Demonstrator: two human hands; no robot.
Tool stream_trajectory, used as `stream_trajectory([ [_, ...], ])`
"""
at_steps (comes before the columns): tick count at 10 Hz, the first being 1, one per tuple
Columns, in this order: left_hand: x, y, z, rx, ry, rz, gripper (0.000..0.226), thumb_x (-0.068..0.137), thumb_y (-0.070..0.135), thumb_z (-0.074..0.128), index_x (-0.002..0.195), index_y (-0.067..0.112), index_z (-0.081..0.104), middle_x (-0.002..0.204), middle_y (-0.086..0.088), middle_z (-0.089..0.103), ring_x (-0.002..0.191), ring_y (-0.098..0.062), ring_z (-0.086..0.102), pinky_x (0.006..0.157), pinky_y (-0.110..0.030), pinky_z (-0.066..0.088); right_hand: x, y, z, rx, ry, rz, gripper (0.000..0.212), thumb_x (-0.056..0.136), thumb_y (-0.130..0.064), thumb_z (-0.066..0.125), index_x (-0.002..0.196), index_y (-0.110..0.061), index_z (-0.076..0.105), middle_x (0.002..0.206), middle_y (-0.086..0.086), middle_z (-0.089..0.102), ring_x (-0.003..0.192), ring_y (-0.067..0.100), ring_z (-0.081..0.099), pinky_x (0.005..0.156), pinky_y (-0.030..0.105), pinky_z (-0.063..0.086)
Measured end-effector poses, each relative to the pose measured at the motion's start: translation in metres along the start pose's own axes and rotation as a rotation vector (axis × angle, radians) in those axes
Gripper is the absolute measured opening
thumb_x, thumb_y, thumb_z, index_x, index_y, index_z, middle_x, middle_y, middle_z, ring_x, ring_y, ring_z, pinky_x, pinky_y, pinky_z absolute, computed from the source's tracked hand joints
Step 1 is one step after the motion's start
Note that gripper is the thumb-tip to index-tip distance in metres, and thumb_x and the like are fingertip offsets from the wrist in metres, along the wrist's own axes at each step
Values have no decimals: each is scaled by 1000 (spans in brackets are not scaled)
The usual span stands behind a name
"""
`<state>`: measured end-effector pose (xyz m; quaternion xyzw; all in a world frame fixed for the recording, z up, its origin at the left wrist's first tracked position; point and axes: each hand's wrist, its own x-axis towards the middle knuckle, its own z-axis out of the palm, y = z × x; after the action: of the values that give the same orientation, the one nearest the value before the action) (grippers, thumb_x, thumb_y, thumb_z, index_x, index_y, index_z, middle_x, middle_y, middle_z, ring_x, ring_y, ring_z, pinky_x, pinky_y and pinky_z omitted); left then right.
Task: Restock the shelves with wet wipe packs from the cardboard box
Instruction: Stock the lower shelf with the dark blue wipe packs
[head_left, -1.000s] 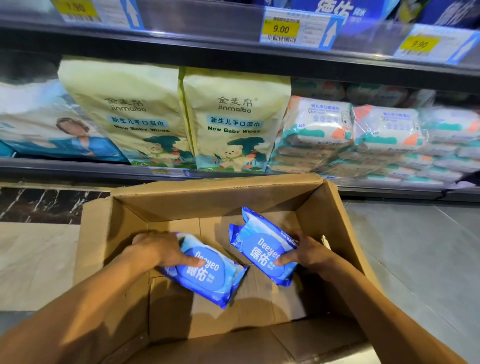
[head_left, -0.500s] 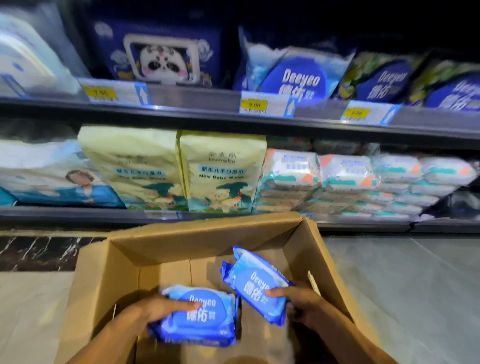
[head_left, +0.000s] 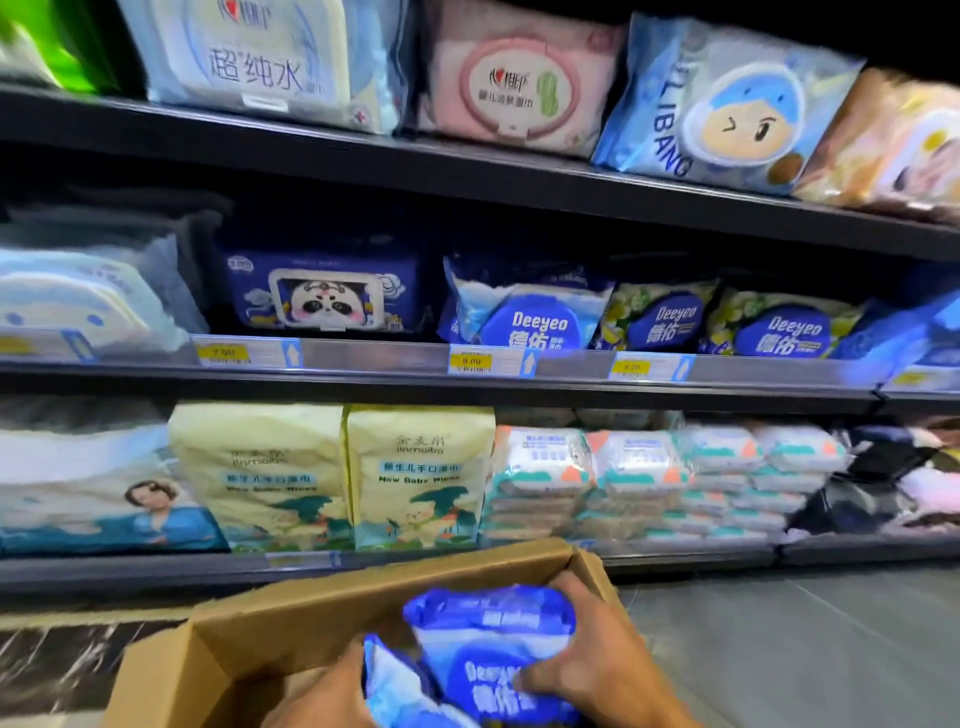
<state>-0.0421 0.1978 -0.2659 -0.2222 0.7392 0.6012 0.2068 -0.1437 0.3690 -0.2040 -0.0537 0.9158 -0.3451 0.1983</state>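
Two blue wipe packs (head_left: 493, 654), seemingly one per hand, are gripped above the cardboard box (head_left: 322, 608) facing stocked shelves (head_left: 519, 374).

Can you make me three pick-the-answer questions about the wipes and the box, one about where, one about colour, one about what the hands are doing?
1. Where is the panda pack?
A. bottom shelf
B. middle shelf
C. in the box

2. What colour are the two tall Jinmaibo bags?
A. pale yellow
B. red
C. black

3. What is the right hand doing?
A. resting empty
B. pointing at a price tag
C. holding a blue Deeyeo pack

Answers: 1 B, it sits beside the shelved Deeyeo packs; 2 A, both fronts are pale yellow; 3 C, its fingers wrap the pack over the cardboard box.
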Motion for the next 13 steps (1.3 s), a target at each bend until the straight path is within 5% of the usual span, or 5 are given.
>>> stream_trajectory([
  [1,-24,58,-107,84,105,241,103,14,58,96,105,17,68,97,10,76,93,-7,70,79,-23,55,-16,-28,-59,228,143,-143,68,43,-17,99,99,-28,63,81,-16,76,64,-10,65,65,16,55],
  [4,-65,178,-123,-398,276,744,111,13,49,98,112,14,64,101,-7,78,91,-32,75,81,-51,60,-36,-165,-232,255,360,-551,70,32,-36,94,96,-26,69,91,-7,78,81,15,73,81,36,59],
  [5,-71,200,-113,-525,207,805,116,11,46,98,117,15,64,101,-9,78,86,-28,77,69,-37,62,-48,-164,-243,396,494,-669,75,36,-19,100,101,-31,65,97,-14,76,84,4,70,72,20,57],
  [8,-93,262,-74,-528,306,890,111,15,44,99,116,13,64,102,-11,78,85,-27,77,67,-31,61,-30,-100,-273,1254,558,-721,66,68,-8,75,132,-5,62,124,17,73,103,29,73,84,43,62],
  [13,-80,352,-57,-439,350,901,87,42,30,91,122,13,63,108,-9,77,96,-26,75,86,-42,59,-17,-57,-322,1356,615,-793,67,63,-13,75,128,-3,64,106,9,76,94,27,72,80,37,62],
])
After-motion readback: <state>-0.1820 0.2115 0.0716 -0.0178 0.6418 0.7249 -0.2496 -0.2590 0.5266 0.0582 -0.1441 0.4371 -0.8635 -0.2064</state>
